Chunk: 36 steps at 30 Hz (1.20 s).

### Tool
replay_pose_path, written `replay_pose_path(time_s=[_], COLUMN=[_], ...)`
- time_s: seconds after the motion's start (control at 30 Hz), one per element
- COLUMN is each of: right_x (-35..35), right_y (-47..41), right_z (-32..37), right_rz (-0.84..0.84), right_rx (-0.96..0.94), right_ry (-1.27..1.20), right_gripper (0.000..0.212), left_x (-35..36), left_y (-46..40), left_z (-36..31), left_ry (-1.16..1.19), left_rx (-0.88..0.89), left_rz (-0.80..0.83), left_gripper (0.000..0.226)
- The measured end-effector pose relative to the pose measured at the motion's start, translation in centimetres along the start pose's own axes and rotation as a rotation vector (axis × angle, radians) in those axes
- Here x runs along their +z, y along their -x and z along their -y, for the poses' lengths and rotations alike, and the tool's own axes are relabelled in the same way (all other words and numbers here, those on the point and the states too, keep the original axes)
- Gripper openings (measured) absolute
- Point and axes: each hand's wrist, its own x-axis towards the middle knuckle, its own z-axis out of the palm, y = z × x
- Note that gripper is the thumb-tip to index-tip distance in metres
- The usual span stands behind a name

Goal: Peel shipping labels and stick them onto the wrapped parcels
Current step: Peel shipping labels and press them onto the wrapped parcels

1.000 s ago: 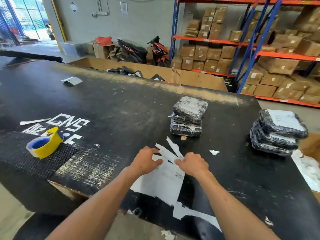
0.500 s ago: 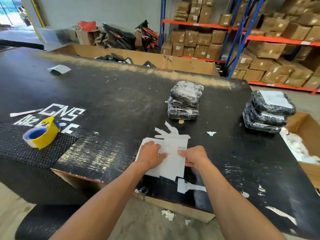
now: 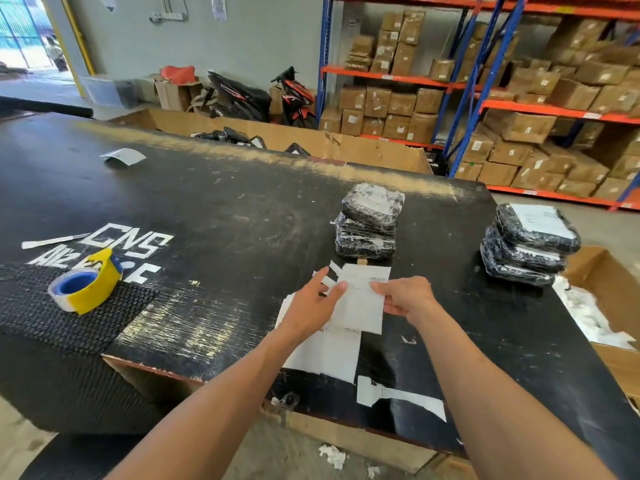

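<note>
A white shipping label (image 3: 362,301) is lifted just above a sheet of labels (image 3: 329,355) lying at the near edge of the black table (image 3: 225,216). My right hand (image 3: 403,296) pinches the label's right edge. My left hand (image 3: 313,306) rests on its left side with fingers spread. Behind them stands a stack of black wrapped parcels (image 3: 369,221) with no label on top. A second parcel stack (image 3: 530,244) at the right edge carries a white label on top.
A yellow and blue tape roll (image 3: 85,284) sits on a ribbed mat at the left. A loose paper (image 3: 124,156) lies far left. An open cardboard box (image 3: 609,306) with paper scraps stands at the right. Behind are shelves of cartons (image 3: 519,126) and motorbikes (image 3: 263,95).
The label has come up off the sheet in my right hand. My left hand has shifted from pressing the sheet to the label's left side with fingers spread.
</note>
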Motion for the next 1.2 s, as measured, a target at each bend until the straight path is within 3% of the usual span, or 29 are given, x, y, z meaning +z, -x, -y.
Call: replay_pose_path(time_s=[0.1, 0.23, 0.37, 0.5, 0.67, 0.77, 0.87, 0.93, 1.03, 1.2], right_x=[-0.6, -1.2, -1.8, -2.2, -2.4, -2.3, -1.9, -1.6, -1.3, -0.9], right_y=[1.2, 1.4, 1.5, 2.1, 2.3, 2.4, 2.5, 2.4, 2.2, 2.0], right_z=[2.6, 4.9, 5.6, 4.8, 4.5, 4.3, 4.3, 4.3, 4.1, 3.8], right_rz=[-0.011, -0.034, 0.054, 0.205, 0.259, 0.278, 0.287, 0.285, 0.277, 0.296], right_rx=[-0.061, -0.136, -0.147, -0.158, -0.237, -0.273, -0.306, -0.323, -0.35, -0.398], right_ry=[-0.135, -0.203, -0.247, -0.222, -0.269, -0.304, -0.327, -0.334, -0.363, -0.368], right_gripper=[0.021, 0.026, 0.028, 0.024, 0.016, 0.011, 0.015, 0.015, 0.013, 0.013], left_x=[-1.1, -2.4, -3.2, -4.0, -3.6, -2.9, -2.3, -2.3, -2.3, -2.0], left_y=[-1.1, -2.4, -4.2, -5.4, -5.6, -5.6, -5.0, -4.3, -4.0, -4.2], left_z=[-2.7, -5.5, -6.3, -6.3, -6.6, -6.3, -6.5, -7.2, -7.3, -7.3], left_ry=[0.219, 0.535, 0.67, 0.699, 0.712, 0.464, 0.147, 0.174, 0.297, 0.395], left_rx=[0.073, -0.009, -0.04, -0.071, -0.095, -0.044, 0.171, 0.265, 0.27, 0.27], left_rz=[0.033, 0.028, -0.071, -0.161, -0.177, -0.227, -0.321, -0.241, -0.091, -0.068], left_gripper=[0.061, 0.046, 0.031, 0.027, 0.025, 0.024, 0.027, 0.021, 0.02, 0.024])
